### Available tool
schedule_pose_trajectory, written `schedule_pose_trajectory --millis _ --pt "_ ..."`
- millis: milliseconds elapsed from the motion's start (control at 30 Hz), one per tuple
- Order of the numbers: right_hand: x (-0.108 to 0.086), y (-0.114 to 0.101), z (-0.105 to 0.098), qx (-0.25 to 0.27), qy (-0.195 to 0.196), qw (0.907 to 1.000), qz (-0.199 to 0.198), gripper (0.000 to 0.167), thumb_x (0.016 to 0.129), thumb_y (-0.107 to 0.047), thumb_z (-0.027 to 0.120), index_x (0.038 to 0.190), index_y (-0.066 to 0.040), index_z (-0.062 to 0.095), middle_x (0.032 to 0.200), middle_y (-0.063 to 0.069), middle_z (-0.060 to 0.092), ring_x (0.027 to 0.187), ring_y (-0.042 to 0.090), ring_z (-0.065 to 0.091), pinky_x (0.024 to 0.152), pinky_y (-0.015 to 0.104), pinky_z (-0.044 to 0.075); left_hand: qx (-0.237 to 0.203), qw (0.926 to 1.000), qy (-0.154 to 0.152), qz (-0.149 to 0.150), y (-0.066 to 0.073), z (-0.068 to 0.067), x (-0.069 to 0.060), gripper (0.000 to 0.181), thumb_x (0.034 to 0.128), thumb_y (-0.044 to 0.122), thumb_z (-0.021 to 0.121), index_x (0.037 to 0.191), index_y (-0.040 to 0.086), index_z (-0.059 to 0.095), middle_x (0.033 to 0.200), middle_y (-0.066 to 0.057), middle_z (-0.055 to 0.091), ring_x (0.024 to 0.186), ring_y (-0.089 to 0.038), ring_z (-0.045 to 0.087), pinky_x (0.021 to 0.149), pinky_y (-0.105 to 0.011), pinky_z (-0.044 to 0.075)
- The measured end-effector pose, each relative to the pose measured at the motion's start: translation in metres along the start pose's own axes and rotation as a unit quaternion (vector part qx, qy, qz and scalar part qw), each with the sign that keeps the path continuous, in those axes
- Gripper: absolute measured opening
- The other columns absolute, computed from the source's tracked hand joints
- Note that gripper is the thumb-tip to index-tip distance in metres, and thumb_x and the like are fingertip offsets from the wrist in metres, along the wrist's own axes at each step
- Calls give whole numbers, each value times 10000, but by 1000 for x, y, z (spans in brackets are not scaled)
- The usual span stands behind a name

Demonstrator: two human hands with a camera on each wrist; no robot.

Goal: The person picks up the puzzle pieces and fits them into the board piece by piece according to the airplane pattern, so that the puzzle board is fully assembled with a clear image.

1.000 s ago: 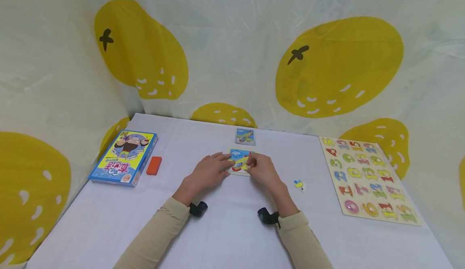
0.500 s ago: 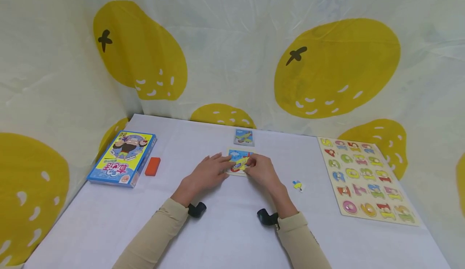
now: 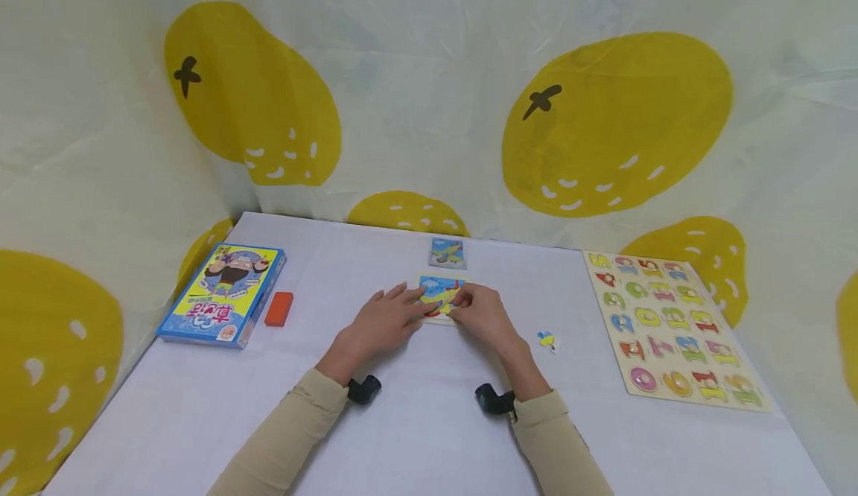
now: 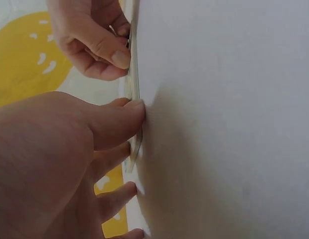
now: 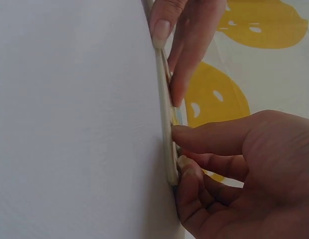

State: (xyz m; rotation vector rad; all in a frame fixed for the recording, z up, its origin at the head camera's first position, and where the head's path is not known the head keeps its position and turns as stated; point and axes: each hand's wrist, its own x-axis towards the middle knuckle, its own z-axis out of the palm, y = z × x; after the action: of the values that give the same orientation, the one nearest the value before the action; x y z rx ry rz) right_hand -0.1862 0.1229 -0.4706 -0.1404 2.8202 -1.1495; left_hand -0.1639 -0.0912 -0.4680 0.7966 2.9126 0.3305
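A small wooden jigsaw board (image 3: 436,284), with a yellow plane on a blue sky, lies on the white table between both hands. My left hand (image 3: 378,326) rests at its left side, fingers spread and fairly straight. In the left wrist view its thumb (image 4: 125,119) touches the board's near edge. My right hand (image 3: 484,319) is at the board's right part, pinching a small jigsaw piece (image 5: 182,161) between thumb and finger; the fingers hide most of it. Another loose jigsaw piece (image 3: 547,341), yellow, blue and white, lies to the right of that hand.
Behind the board lies a square plane picture (image 3: 447,253). At left are a blue and yellow box (image 3: 224,295) and an orange-red block (image 3: 278,309). A wooden number board (image 3: 670,332) lies at right. A fruit-print curtain (image 3: 415,109) hangs at the table's back.
My right fingers have shifted slightly on the right part of the jigsaw board. My left hand stays beside it. The whole head view has drifted a little.
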Motion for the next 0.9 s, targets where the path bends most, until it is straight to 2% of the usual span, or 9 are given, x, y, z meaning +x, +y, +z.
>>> schedule_pose_trajectory --millis 233,567,733,900 --pt "-5 12 -19 62 -191 9996 -188 90 845 -97 685 933 -97 703 849 48 633 812 191 558 702 282 457 -56 10000 27 11 5 -1 -2 447 1013 304 559 1458 303 514 1592 -22 401 1487 -353 336 1124 -620 353" --pt "-16 46 -68 -463 -157 9988 -63 163 920 -101 643 1074 -73 688 1000 90 674 910 230 577 802 345 512 -263 9996 -26 -33 3 3 2 448 1013 289 553 1458 326 509 1577 17 424 1495 -338 326 1164 -594 313" --pt "-25 55 -98 -834 -605 9947 14 237 892 -95 675 1121 -33 666 1007 119 639 916 243 547 749 322 482 -172 9998 -35 -103 2 7 4 459 1012 315 551 1467 338 493 1585 42 408 1502 -317 316 1173 -590 301" --pt "-36 64 -116 -1096 -1180 9858 476 293 817 -125 782 1071 -47 659 992 125 608 894 257 523 705 319 464 -44 9999 -23 -104 0 6 4 461 1008 349 557 1465 330 497 1586 52 407 1505 -304 314 1176 -591 299"
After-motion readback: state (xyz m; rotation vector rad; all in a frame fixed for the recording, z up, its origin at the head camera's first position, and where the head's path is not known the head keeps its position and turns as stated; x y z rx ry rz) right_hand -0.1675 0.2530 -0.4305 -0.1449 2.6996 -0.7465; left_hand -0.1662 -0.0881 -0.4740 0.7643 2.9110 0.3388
